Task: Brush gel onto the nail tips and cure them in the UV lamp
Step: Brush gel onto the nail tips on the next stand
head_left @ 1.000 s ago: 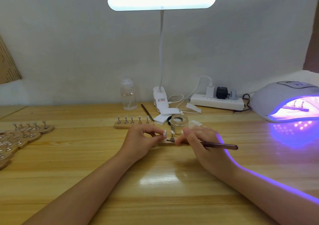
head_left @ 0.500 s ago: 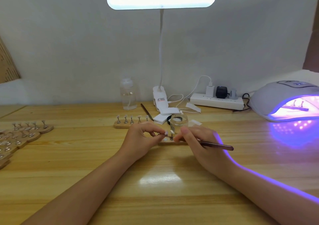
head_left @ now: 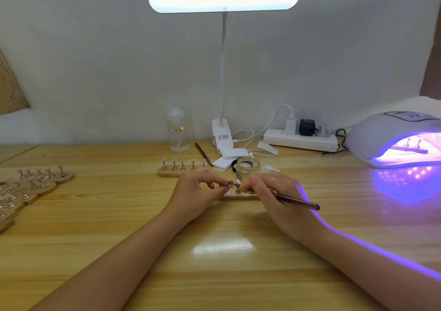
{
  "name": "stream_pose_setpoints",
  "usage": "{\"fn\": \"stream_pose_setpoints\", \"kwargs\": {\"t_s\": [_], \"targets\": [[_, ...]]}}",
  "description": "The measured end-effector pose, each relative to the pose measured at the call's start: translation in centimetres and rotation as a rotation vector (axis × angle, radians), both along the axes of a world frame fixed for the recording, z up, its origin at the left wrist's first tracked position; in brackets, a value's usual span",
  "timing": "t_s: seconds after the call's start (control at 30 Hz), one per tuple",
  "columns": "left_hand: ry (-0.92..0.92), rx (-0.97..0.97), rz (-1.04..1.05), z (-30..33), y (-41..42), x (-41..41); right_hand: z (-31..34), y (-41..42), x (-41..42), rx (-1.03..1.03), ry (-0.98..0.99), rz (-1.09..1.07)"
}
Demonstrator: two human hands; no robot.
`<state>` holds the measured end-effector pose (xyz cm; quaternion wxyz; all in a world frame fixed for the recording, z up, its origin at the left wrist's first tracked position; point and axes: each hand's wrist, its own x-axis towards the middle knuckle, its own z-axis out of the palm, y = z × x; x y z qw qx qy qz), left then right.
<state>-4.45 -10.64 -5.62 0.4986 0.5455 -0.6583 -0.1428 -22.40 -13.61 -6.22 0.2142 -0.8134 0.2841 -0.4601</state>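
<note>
**Bench layout, head view**

Table (head_left: 119,227) runs to the wall. Centre: small stand (head_left: 235,195) between left hand (head_left: 196,191) and right hand (head_left: 279,191); jar (head_left: 248,167) just behind it. Second stand (head_left: 177,169) behind-left of that. Bottle (head_left: 177,130) and desk lamp (head_left: 223,0) base at the back; power strip (head_left: 300,140) to their right. UV lamp (head_left: 396,141) far right, a stand inside it. Cluster of stands (head_left: 28,189) at the left edge.
</note>
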Motion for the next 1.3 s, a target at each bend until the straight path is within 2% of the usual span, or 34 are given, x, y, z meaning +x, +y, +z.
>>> {"fn": "stream_pose_setpoints", "kwargs": {"t_s": [0.1, 0.3, 1.1, 1.3], "targets": [[0.005, -0.006, 0.025, -0.1, 0.0, 0.1, 0.0, 0.2, 0.1, 0.027, -0.04, 0.067], [0.063, 0.031, 0.031, 0.0, -0.5, 0.1, 0.3, 0.3, -0.1, 0.144, -0.275, 0.007], [0.088, 0.32, -0.048, 0.1, -1.5, 0.0, 0.5, 0.2, 0.0, 0.216, -0.307, -0.001], [0.001, 0.288, -0.076, 0.5, -1.8, -0.5, 1.2, 0.3, -0.2, 0.187, -0.378, -0.032]]}}
